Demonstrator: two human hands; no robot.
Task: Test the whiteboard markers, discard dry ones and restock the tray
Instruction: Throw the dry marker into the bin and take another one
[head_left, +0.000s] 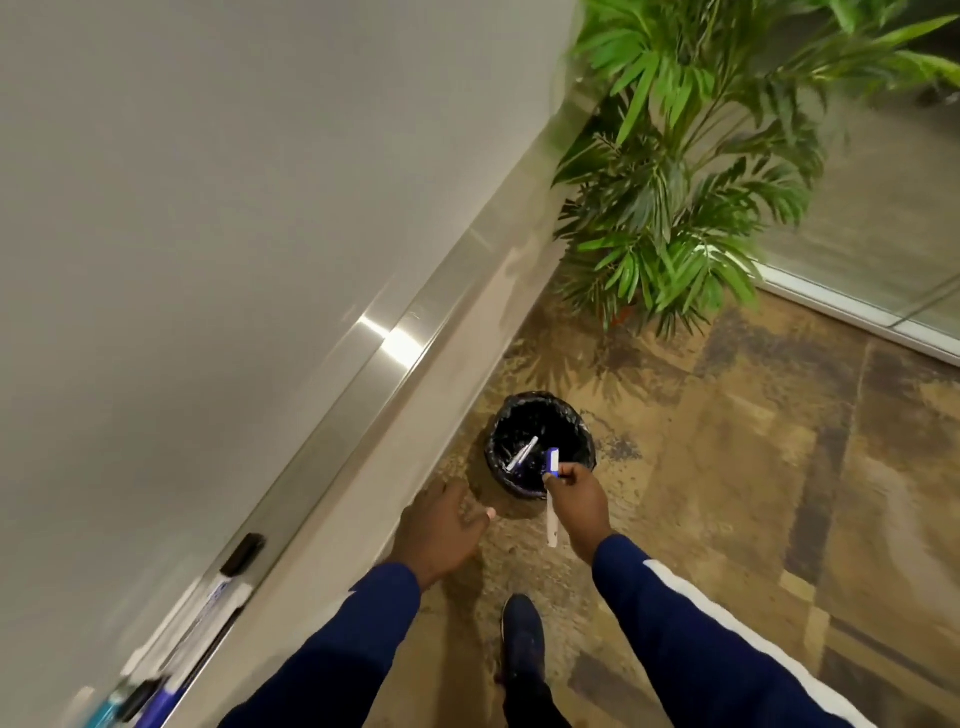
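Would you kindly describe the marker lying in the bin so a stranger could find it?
Near the potted plant stands a black-lined bin. The white marker lies slanted inside it, unlike the blue-capped one the right hand grips.

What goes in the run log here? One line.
right hand: holds marker by bin | left hand: open, empty | bin: discarded marker inside

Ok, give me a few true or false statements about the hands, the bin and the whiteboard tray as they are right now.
1. The right hand holds a marker near the bin. True.
2. The left hand grips a marker too. False: it is open and holds nothing.
3. The bin has nothing in it. False: at least one discarded marker lies inside.
4. The whiteboard tray holds spare markers. True.
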